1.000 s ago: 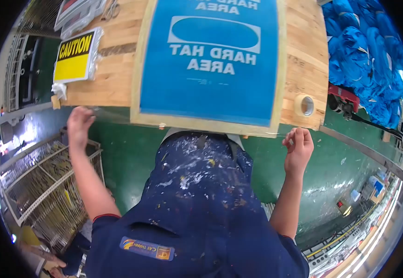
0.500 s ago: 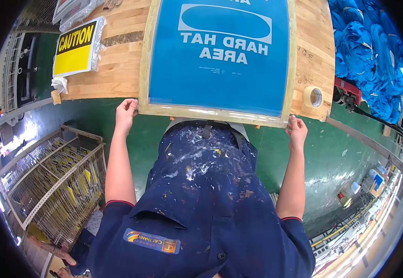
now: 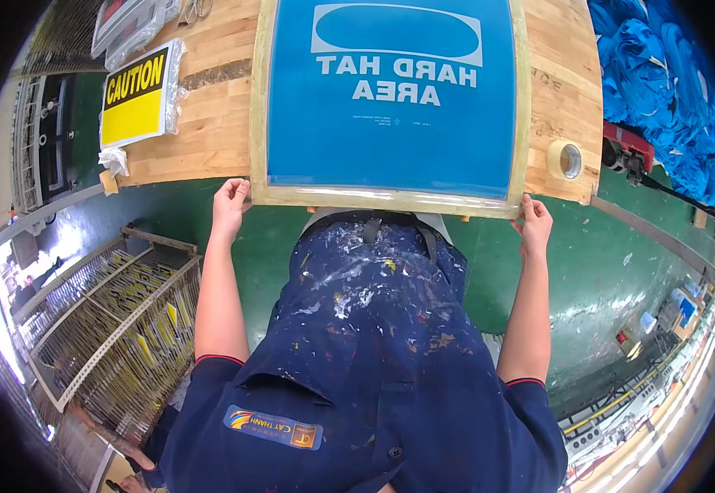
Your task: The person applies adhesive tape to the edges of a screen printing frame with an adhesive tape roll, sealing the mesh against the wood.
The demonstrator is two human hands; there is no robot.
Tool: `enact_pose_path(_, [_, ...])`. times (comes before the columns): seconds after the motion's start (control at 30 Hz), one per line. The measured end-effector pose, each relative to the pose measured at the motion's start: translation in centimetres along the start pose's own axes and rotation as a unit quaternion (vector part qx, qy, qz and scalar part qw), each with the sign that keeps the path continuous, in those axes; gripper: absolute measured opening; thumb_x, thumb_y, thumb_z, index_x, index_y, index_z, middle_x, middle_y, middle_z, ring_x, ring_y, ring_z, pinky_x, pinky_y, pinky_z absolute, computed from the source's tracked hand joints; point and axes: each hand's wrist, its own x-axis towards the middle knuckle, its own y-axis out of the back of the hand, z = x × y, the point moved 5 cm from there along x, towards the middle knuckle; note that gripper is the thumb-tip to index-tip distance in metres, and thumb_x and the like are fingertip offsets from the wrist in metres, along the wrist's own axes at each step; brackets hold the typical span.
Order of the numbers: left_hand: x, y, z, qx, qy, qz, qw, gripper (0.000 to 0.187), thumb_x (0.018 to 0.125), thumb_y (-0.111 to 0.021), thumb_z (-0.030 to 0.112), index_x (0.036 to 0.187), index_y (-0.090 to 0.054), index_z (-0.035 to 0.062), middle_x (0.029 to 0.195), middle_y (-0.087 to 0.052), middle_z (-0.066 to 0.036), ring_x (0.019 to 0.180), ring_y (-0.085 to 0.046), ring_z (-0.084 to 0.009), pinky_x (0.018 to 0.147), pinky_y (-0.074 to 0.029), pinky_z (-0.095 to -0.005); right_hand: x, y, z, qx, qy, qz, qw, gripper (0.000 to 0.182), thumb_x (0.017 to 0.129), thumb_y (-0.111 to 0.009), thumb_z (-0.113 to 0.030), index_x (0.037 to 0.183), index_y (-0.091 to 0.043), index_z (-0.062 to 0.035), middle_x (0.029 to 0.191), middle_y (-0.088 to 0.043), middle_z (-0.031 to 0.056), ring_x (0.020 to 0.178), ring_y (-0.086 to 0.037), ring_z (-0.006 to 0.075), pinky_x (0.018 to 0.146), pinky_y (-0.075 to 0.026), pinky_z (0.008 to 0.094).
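A blue silk-screen printing frame (image 3: pixel 386 148) lies on the wooden table, its near edge overhanging toward me. Its pale lettering reads mirrored, "HARD HAT AREA". A glossy clear strip (image 3: pixel 374 195) runs along the frame's near side. My left hand (image 3: pixel 232 207) is closed at the near left corner, fingertips pinched against the edge. At the near right corner my right hand (image 3: pixel 534 223) pinches likewise with thumb and fingers. Whether the strip's ends are also between my fingertips is too small to tell.
A yellow and black CAUTION sign (image 3: pixel 136 94) in plastic lies left on the wooden table (image 3: pixel 209 123). A tape roll (image 3: pixel 565 160) stands near the right corner. Blue bundled material (image 3: pixel 653 74) is beyond it. A wire rack (image 3: pixel 119 320) and another person's arm (image 3: pixel 115 435) are lower left.
The view has shifted slightly, so the table and rack appear a little farther right. Both hands stay at the frame's near corners, with hardly any change in their grip.
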Motion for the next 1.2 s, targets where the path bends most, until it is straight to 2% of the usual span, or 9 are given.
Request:
enact_pose_path(0.47, [0.0,-0.2,1.4,0.039,0.015,-0.005,0.999,0.027,0.105,-0.069,0.033,0.105,-0.068,0.0069,0.095,-0.064,0.004,0.09,-0.061,-0.007,0.083,-0.059,-0.0338,0.9,0.0,-1.4,-0.103,-0.046,-0.043,0.993,0.033,0.104,-0.07,-0.041,0.092,-0.065,-0.0112,0.087,-0.065,-0.0037,0.083,-0.06,0.0092,0.066,-0.058,0.0309])
enact_pose_path(0.63, [0.5,0.3,2.4,0.114,0.022,-0.043,0.992,0.035,0.102,-0.072,0.032,0.118,-0.068,0.0008,0.106,-0.07,-0.005,0.097,-0.068,-0.0144,0.083,-0.061,-0.0374,0.8,0.2,-2.1,-0.15,-0.065,-0.086,0.983,0.035,0.103,-0.07,-0.044,0.095,-0.066,-0.0096,0.091,-0.065,-0.0014,0.085,-0.061,0.0128,0.071,-0.06,0.0335])
enact_pose_path(0.83, [-0.1,0.9,4.0,0.223,0.028,-0.1,0.969,0.058,0.096,-0.077,0.035,0.137,-0.062,-0.0019,0.132,-0.069,-0.017,0.112,-0.07,-0.0236,0.09,-0.06,-0.0386,0.7,0.6,-1.9,-0.164,-0.081,-0.12,0.976,0.039,0.103,-0.07,-0.042,0.118,-0.062,-0.0071,0.111,-0.069,0.0053,0.096,-0.069,0.0209,0.077,-0.062,0.0389])
enact_pose_path(0.93, [0.1,1.5,2.9,0.288,0.006,-0.14,0.947,0.066,0.092,-0.081,0.035,0.142,-0.059,-0.0018,0.138,-0.067,-0.019,0.12,-0.068,-0.0266,0.098,-0.057,-0.0401,-0.6,0.9,-2.0,-0.18,-0.092,-0.12,0.972,0.045,0.101,-0.073,-0.039,0.127,-0.06,-0.0037,0.121,-0.071,0.0128,0.096,-0.071,0.0225,0.074,-0.062,0.0362])
enact_pose_path(1.03, [-0.8,1.7,2.4,0.281,0.022,-0.16,0.946,0.075,0.088,-0.085,0.034,0.146,-0.054,-0.0018,0.143,-0.065,-0.02,0.126,-0.067,-0.0298,0.103,-0.054,-0.0418,-1.9,1.6,-2.0,-0.251,-0.098,-0.152,0.951,0.04,0.101,-0.073,-0.03,0.128,-0.061,-0.003,0.126,-0.07,0.0124,0.1,-0.07,0.0227,0.076,-0.061,0.0382])
enact_pose_path(1.07, [-1.5,1.5,2.5,0.267,0.037,-0.164,0.949,0.078,0.087,-0.086,0.034,0.148,-0.052,-0.0018,0.144,-0.064,-0.02,0.127,-0.066,-0.031,0.104,-0.053,-0.0424,-2.0,2.1,-2.1,-0.248,-0.048,-0.121,0.96,0.038,0.101,-0.073,-0.026,0.129,-0.061,-0.0027,0.127,-0.07,0.012,0.101,-0.07,0.0232,0.078,-0.06,0.0386])
enact_pose_path(1.1, [-2.1,1.4,2.5,0.238,0.039,-0.14,0.96,0.074,0.088,-0.084,0.03,0.148,-0.052,-0.0011,0.146,-0.06,-0.02,0.131,-0.061,-0.0336,0.109,-0.05,-0.0442,-2.2,2.5,-2.0,-0.245,0.002,-0.09,0.965,0.036,0.101,-0.072,-0.023,0.129,-0.061,-0.0025,0.127,-0.07,0.0117,0.101,-0.07,0.0237,0.08,-0.06,0.0389])
enact_pose_path(1.17, [-2.7,1.9,2.8,0.295,-0.103,0.067,0.948,0.065,0.09,-0.081,0.027,0.143,-0.054,0.0001,0.145,-0.057,-0.02,0.134,-0.057,-0.0354,0.113,-0.045,-0.0458,-1.2,3.5,-0.1,-0.254,0.17,0.021,0.952,0.034,0.1,-0.066,-0.011,0.132,-0.062,-0.0028,0.131,-0.068,0.0118,0.106,-0.068,0.0256,0.09,-0.056,0.0386])
enact_pose_path(1.2, [-3.6,1.8,3.0,0.315,-0.173,0.168,0.918,0.06,0.092,-0.079,0.026,0.141,-0.055,0.0007,0.145,-0.056,-0.02,0.135,-0.055,-0.0364,0.115,-0.043,-0.0466,-2.3,3.2,-0.8,-0.249,0.191,0.05,0.948,0.035,0.099,-0.066,-0.009,0.133,-0.062,-0.003,0.132,-0.068,0.0129,0.109,-0.067,0.0266,0.093,-0.055,0.039])
